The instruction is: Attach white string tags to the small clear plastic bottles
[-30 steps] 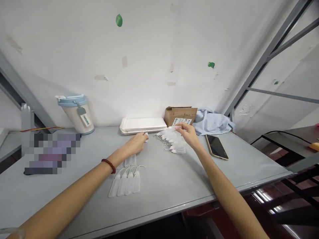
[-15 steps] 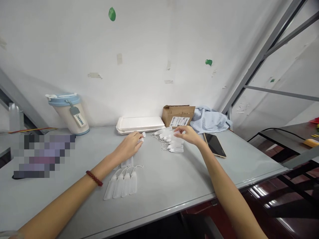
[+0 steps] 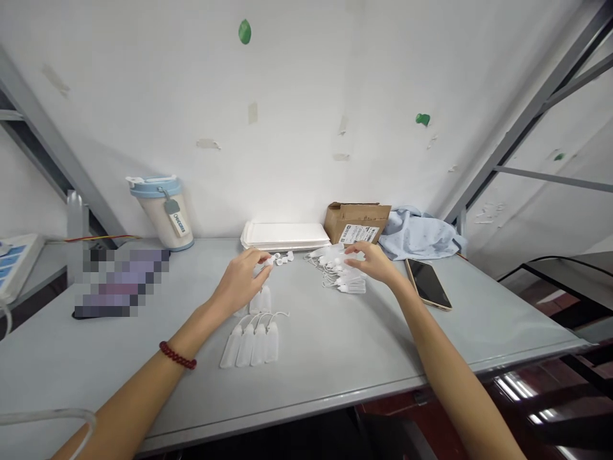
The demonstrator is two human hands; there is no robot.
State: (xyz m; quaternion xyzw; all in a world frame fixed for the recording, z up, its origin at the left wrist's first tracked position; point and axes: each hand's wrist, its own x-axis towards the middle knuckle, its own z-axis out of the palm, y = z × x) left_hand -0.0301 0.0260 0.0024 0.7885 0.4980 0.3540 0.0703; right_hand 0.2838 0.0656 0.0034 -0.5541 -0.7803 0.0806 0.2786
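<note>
My left hand [image 3: 242, 278] is closed in a pinch at a small white cap [image 3: 269, 260]. Several more loose white caps [image 3: 285, 258] lie just beyond its fingertips. Over to the right, my right hand [image 3: 372, 262] has thumb and forefinger closed around a small translucent plastic bottle, at the edge of a pile of such bottles [image 3: 352, 285] with thin white loops. Nearer to me, a row of several flat translucent bottles [image 3: 258, 345] lies side by side, their thin white tubes pointing away. Another bottle [image 3: 261, 300] lies behind this row, partly hidden by my left hand.
White trays [image 3: 287, 235] are stacked against the wall beside an opened cardboard box [image 3: 359, 220] and a light blue cloth [image 3: 421, 235]. A phone [image 3: 428, 284] lies at the right, a tumbler [image 3: 165, 214] stands back left, and a blurred-out flat object [image 3: 122, 284] lies before it.
The view has swung left, so everything sits further right. My left hand has drawn back slightly, uncovering the loose caps and a bottle. My right hand stays over the pile.
</note>
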